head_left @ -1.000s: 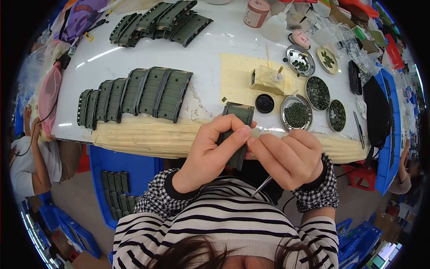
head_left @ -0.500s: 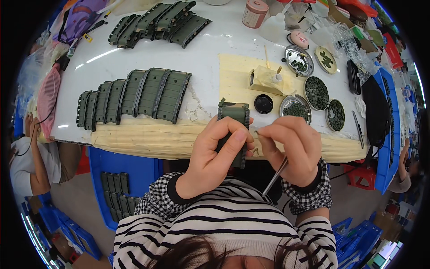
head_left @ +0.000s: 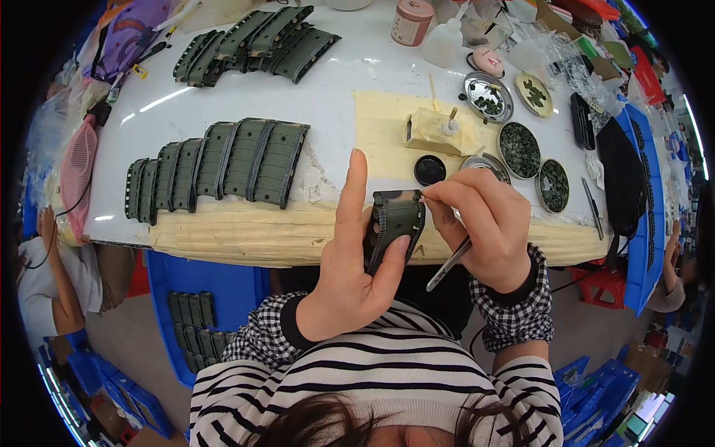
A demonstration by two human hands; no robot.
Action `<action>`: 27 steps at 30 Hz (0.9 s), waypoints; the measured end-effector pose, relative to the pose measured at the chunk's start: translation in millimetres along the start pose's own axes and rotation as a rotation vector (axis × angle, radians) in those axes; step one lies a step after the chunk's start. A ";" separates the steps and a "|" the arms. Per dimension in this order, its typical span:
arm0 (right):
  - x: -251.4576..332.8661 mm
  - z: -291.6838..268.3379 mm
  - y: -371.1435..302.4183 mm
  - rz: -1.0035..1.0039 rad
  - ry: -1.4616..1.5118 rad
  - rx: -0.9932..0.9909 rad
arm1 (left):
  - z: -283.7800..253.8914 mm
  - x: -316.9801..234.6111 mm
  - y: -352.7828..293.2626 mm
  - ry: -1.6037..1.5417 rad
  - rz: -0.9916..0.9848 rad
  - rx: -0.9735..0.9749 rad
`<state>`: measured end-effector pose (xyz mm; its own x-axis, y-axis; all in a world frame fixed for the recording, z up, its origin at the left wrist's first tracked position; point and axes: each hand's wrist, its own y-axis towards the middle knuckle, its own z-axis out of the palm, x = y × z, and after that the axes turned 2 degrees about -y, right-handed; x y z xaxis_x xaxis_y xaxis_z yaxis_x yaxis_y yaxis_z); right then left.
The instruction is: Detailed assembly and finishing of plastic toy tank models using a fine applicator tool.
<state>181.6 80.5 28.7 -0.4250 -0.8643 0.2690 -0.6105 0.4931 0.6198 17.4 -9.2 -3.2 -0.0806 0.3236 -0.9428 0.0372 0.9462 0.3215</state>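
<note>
My left hand (head_left: 342,276) grips a curved green camouflage panel (head_left: 398,217) with toothed edging, its thumb across the panel's front and its forefinger pointing straight up. My right hand (head_left: 491,223) is closed. Its thumb and forefinger pinch at the panel's upper right corner; any small part between them is too tiny to make out. Metal tweezers (head_left: 449,264) are tucked in the same hand, pointing down and left. Just beyond that hand lie a black round lid (head_left: 430,170) and a metal dish (head_left: 500,165), partly hidden by my fingers.
Green panels (head_left: 238,160) stand in a row on the left, with a stack of panels (head_left: 287,45) behind. Round tins of small green parts (head_left: 519,150) sit on the right, near a tape-wrapped block (head_left: 439,134). Below the table's padded edge (head_left: 223,231) is a blue bin (head_left: 167,272).
The panel has tilted and turned in my left hand, whose forefinger has lifted off it. My right hand has moved left, bringing its fingertips to the panel's corner. The view has shifted slightly.
</note>
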 end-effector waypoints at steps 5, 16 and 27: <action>-1.4 -1.8 -1.9 -0.014 -0.010 0.036 | -0.3 -1.8 2.4 0.119 0.050 0.018; -2.3 -10.0 -4.1 -0.101 -0.054 0.148 | 1.7 7.8 -1.3 0.088 0.092 -0.056; 6.6 -1.0 -3.4 0.062 0.130 -0.002 | 2.5 9.6 -2.5 -0.255 -0.041 -0.098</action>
<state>181.5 73.0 29.1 -0.3719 -0.8377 0.3999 -0.5840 0.5460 0.6007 19.0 -8.4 -13.3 0.1741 0.2837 -0.9430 -0.0582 0.9589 0.2777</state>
